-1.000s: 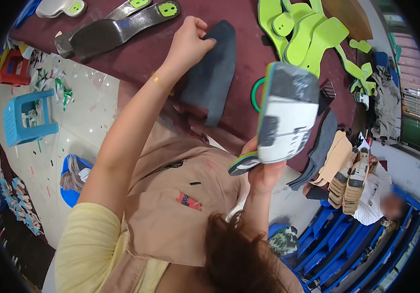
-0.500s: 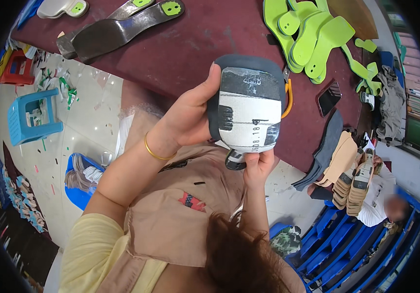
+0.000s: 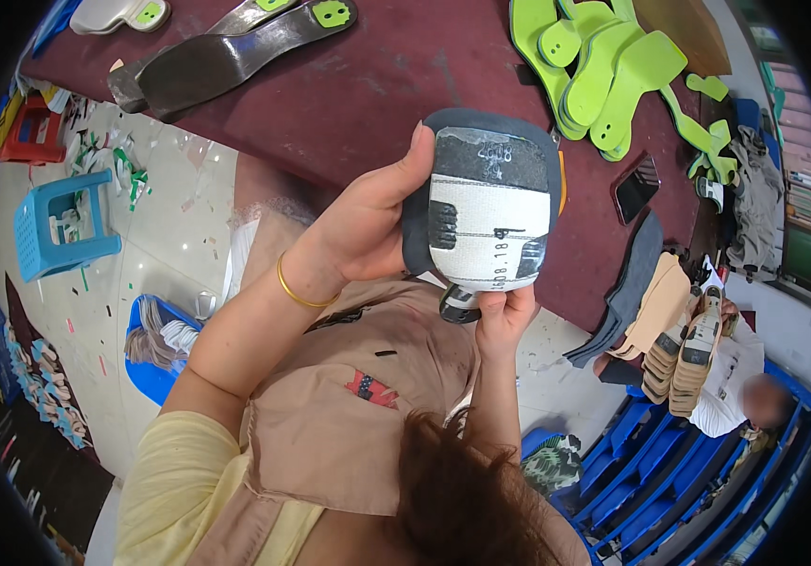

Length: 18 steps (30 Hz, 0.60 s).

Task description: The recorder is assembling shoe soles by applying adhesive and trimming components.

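Note:
Over the near edge of the table I hold up a shoe insole (image 3: pixel 485 203), its white and dark-grey face toward me and a dark grey layer showing around its wide front part. My left hand (image 3: pixel 367 217) is closed on its left side, the thumb along the upper edge and the other fingers mostly behind it. My right hand (image 3: pixel 506 321) pinches the lower right edge by the narrow part, which tilts away below. Just behind the insole, a sliver of an orange handle (image 3: pixel 563 179) shows on the maroon table (image 3: pixel 405 57).
Lime-green sole pieces (image 3: pixel 603 94) lie at the table's far right, near a phone (image 3: pixel 636 189). Dark soles (image 3: pixel 226 71) lie far left. Dark sheets (image 3: pixel 627 283) and stacked insoles (image 3: pixel 688 354) stand at right. On the floor are a blue stool (image 3: pixel 66 226) and a blue basin (image 3: pixel 146 363).
The insole and both hands have shifted slightly right. It now covers more of the orange-handled tool behind it. My grip looks the same.

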Each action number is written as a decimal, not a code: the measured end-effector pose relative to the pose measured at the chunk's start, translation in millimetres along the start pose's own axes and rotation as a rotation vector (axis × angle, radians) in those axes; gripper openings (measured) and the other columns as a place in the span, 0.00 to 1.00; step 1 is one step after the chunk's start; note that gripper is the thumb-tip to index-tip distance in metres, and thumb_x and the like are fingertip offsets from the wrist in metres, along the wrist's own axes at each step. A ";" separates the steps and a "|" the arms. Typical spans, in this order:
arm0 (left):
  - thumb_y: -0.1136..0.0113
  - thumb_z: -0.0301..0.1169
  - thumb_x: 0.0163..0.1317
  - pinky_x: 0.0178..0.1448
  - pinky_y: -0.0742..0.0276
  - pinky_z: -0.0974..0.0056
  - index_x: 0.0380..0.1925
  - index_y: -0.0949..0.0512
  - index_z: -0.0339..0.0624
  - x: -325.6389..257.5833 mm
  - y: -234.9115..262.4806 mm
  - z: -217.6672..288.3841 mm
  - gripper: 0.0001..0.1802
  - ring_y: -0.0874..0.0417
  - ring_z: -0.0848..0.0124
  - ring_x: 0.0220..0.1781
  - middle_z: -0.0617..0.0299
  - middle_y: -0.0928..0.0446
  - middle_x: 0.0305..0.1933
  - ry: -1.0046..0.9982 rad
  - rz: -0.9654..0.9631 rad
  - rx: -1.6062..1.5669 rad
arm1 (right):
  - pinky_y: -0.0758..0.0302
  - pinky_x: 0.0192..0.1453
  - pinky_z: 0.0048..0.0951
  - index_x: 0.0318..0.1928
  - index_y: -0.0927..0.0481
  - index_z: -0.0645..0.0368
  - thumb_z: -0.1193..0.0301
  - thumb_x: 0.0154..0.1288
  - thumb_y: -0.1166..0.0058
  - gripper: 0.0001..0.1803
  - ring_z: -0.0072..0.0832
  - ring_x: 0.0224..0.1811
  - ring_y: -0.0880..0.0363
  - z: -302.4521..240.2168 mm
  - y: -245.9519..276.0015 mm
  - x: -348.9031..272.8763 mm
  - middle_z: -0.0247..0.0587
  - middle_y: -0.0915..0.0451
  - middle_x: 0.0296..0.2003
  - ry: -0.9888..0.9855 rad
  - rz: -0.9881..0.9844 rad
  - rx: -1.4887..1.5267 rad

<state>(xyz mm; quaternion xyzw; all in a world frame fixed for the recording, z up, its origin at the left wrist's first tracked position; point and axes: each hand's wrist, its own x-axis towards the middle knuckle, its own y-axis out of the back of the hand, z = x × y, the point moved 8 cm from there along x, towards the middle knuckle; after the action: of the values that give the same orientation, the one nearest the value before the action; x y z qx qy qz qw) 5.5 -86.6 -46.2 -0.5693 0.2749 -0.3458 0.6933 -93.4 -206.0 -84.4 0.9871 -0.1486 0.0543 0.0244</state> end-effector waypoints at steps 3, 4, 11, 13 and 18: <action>0.72 0.56 0.70 0.68 0.36 0.52 0.65 0.41 0.38 -0.7 0.8 1.1 0.36 0.32 0.58 0.66 0.53 0.35 0.66 -0.006 -0.006 0.008 | 0.30 0.48 0.23 0.50 0.27 0.69 0.49 0.61 0.42 0.33 0.20 0.43 0.25 2.5 0.5 0.6 0.37 0.22 0.41 0.020 -0.014 -0.005; 0.70 0.56 0.70 0.68 0.35 0.53 0.65 0.41 0.38 -0.9 1.1 1.1 0.37 0.32 0.59 0.66 0.54 0.34 0.65 -0.003 0.004 0.008 | 0.31 0.50 0.24 0.51 0.28 0.68 0.50 0.62 0.42 0.32 0.21 0.45 0.25 4.9 0.4 0.0 0.38 0.22 0.44 0.015 -0.037 0.005; 0.53 0.46 0.68 0.61 0.27 0.58 0.61 0.37 0.36 -4.7 3.2 2.1 0.29 0.25 0.64 0.59 0.54 0.28 0.59 -0.023 0.021 0.152 | 0.31 0.54 0.26 0.53 0.28 0.67 0.53 0.63 0.43 0.30 0.23 0.50 0.26 15.0 -1.5 -0.6 0.39 0.23 0.49 -0.035 -0.082 0.041; 0.48 0.40 0.67 0.60 0.26 0.59 0.60 0.36 0.34 -7.1 7.2 3.6 0.27 0.24 0.64 0.58 0.53 0.27 0.57 0.001 0.061 0.235 | 0.31 0.51 0.25 0.49 0.25 0.67 0.53 0.63 0.42 0.28 0.22 0.47 0.26 14.9 -3.4 0.8 0.39 0.23 0.46 -0.074 -0.142 0.002; 0.49 0.31 0.67 0.60 0.25 0.57 0.58 0.35 0.29 -7.6 21.1 21.9 0.22 0.23 0.60 0.57 0.49 0.27 0.56 0.025 0.068 0.070 | 0.30 0.48 0.26 0.41 0.23 0.66 0.63 0.60 0.39 0.18 0.26 0.43 0.26 1.9 36.1 21.5 0.40 0.24 0.41 -0.088 -0.123 0.067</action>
<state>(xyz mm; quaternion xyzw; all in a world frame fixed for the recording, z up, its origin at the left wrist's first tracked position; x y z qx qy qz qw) 21.4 -65.1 -62.6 -0.5306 0.2906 -0.3386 0.7207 -83.4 -246.9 -82.6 0.9961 -0.0867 0.0140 -0.0118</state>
